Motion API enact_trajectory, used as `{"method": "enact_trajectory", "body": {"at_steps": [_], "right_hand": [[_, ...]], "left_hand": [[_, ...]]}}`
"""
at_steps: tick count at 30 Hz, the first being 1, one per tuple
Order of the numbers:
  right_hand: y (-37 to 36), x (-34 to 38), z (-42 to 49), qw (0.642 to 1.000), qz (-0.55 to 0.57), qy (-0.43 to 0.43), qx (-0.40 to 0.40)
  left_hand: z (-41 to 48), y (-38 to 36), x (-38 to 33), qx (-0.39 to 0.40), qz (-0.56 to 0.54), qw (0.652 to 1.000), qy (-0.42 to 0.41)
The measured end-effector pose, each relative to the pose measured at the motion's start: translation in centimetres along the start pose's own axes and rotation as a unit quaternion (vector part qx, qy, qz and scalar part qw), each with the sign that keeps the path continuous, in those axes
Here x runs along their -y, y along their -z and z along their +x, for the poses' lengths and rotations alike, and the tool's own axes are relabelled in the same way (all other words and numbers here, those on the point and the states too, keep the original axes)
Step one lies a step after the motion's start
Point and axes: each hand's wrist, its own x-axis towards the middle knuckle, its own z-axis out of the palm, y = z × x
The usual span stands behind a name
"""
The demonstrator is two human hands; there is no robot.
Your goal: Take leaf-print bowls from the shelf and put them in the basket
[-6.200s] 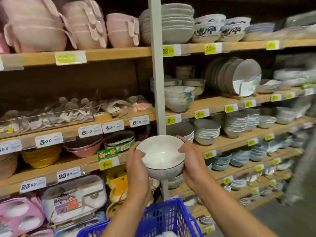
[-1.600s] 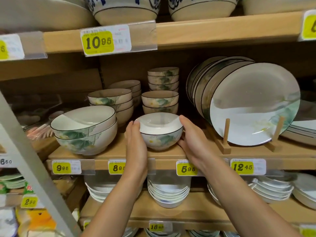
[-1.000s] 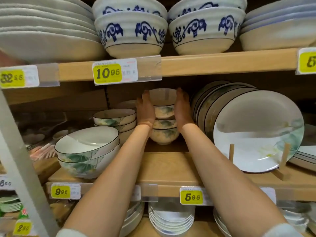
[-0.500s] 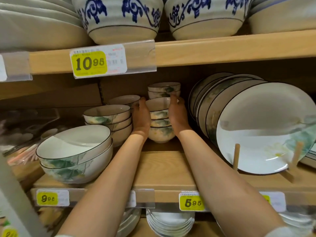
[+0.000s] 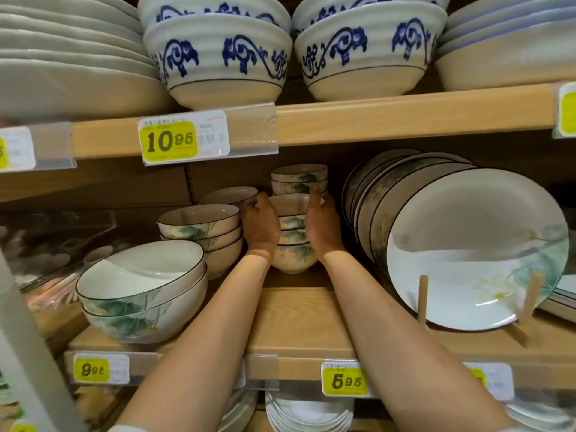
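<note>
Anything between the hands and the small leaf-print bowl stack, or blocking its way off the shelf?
Nothing visible. The left hand and right hand hold the small leaf-print bowl stack by its sides. The shelf board in front is bare; medium bowls and plates only flank it. The basket is out of view.

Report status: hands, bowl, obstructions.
Left hand and right hand grip top leaf-print bowl on its stack. Basket not in view. Rear bowl stack and standing plates close by.
</note>
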Motion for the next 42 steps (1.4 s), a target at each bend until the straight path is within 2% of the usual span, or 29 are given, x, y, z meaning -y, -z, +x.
{"method": "enact_trajectory", "body": {"at_steps": [8, 11, 14, 16, 18, 22, 28, 33, 38, 42], "right_hand": [[0.4, 0.9, -1.0, 0.999, 0.041, -0.007, 0.01], [0.7, 2.7, -2.1, 0.999, 0.05, 0.014, -0.015], [1.4, 5.0, -3.8, 0.998, 0.023, 0.044, -0.027], [2.1, 5.9, -5.5, 0.999, 0.038, 0.011, -0.001], [3.1, 6.4, -7.7, 0.996, 0.082, -0.026, 0.028], [4.1, 6.5, -11.2, 0.99, 0.135, 0.011, 0.047], [2.9, 3.6, -18.0, 0.954, 0.192, -0.065, 0.219], [0.1, 0.6, -25.5, 0.917, 0.165, -0.144, 0.334], [-5.1, -2.3, -34.0, 0.874, 0.113, -0.219, 0.418], [-9.8, -3.6, -40.6, 0.85, 0.085, -0.256, 0.453]], "left_hand": [[-0.9, 0.6, -1.1, 0.005, 0.013, 1.0, 0.02], [-2.0, 1.4, -2.8, -0.01, 0.015, 1.0, 0.005], [-4.0, 2.5, -4.6, -0.009, -0.011, 0.999, 0.039], [-6.1, 3.7, -5.4, 0.018, -0.024, 0.998, 0.056], [-8.7, 5.1, -5.9, 0.019, -0.07, 0.997, 0.014], [-14.3, 8.2, -6.2, 0.024, -0.144, 0.989, -0.01], [-20.8, 16.3, -3.0, -0.04, -0.141, 0.989, 0.03], [-25.2, 24.6, -0.7, -0.132, -0.127, 0.979, 0.088], [-29.9, 35.1, 1.0, -0.196, -0.09, 0.966, 0.141], [-33.8, 43.8, 2.4, -0.246, -0.062, 0.95, 0.184]]}}
